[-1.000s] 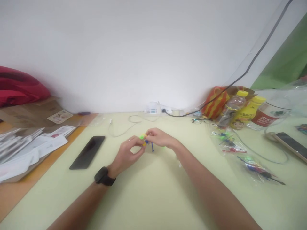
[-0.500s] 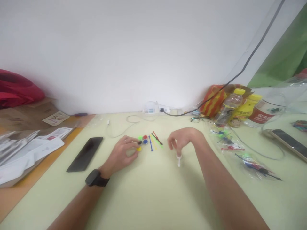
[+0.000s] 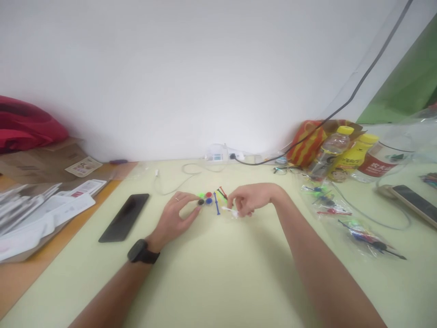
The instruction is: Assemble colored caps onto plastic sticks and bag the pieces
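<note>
Two bare hands of mine work over a pale yellow-green tabletop (image 3: 218,282). My left hand (image 3: 179,214) makes a loose C, thumb and forefinger a little apart, their tips at the edge of a small round black disc (image 3: 200,202); I can't tell whether they grip it or only touch it. Just beyond the black one lie a small round red disc (image 3: 208,195) and a small round blue disc (image 3: 209,201), close beside each other, with a bright green piece (image 3: 201,195) partly hidden near my fingertips.

My right hand (image 3: 251,199) is bent down at the wrist, fingers curled in, pinching one end of a thin white stick (image 3: 231,210) that points leftward. Between my hands lies a thin blue stick (image 3: 216,203), apart from both, and near my right fingers a thin red stick (image 3: 223,191) shows in part.

I wear a black watch (image 3: 143,252) on my left wrist. Left of it, a dark flat phone (image 3: 124,217) lies on the table; well off to the right is a clear plastic bag of coloured pieces (image 3: 372,241).
</note>
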A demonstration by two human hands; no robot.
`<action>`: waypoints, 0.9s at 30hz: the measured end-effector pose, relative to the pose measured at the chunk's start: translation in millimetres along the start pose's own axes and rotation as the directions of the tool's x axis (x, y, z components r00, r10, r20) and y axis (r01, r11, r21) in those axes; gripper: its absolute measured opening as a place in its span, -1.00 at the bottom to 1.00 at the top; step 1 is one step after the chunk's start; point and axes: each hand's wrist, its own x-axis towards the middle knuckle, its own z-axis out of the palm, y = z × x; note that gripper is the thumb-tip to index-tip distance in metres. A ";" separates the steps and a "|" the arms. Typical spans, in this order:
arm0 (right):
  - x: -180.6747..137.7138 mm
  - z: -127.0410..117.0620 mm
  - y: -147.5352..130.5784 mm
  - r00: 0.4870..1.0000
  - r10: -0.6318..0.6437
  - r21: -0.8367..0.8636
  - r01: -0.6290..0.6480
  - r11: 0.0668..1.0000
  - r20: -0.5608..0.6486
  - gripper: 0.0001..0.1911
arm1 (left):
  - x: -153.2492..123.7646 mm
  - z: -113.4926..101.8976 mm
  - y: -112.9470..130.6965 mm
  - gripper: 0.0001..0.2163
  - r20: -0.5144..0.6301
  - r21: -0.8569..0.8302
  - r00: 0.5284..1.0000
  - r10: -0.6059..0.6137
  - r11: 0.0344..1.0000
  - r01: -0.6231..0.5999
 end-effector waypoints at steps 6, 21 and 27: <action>29.1 21.3 -18.5 0.938 -0.193 0.337 0.287 0.897 -0.288 -0.91 | -1.3 5.8 19.5 -0.74 -0.102 -0.092 0.995 0.009 0.996 -0.018; 60.1 28.9 -1.9 0.789 -0.016 -0.040 -0.011 0.999 -0.614 -0.83 | -3.2 16.0 23.1 -0.92 -0.048 -0.140 0.998 0.050 0.989 -0.056; 56.2 15.1 36.2 0.694 0.148 -0.074 -0.279 0.957 -0.704 -0.81 | -4.2 21.7 6.1 -0.89 0.137 -0.044 0.982 0.127 0.991 -0.122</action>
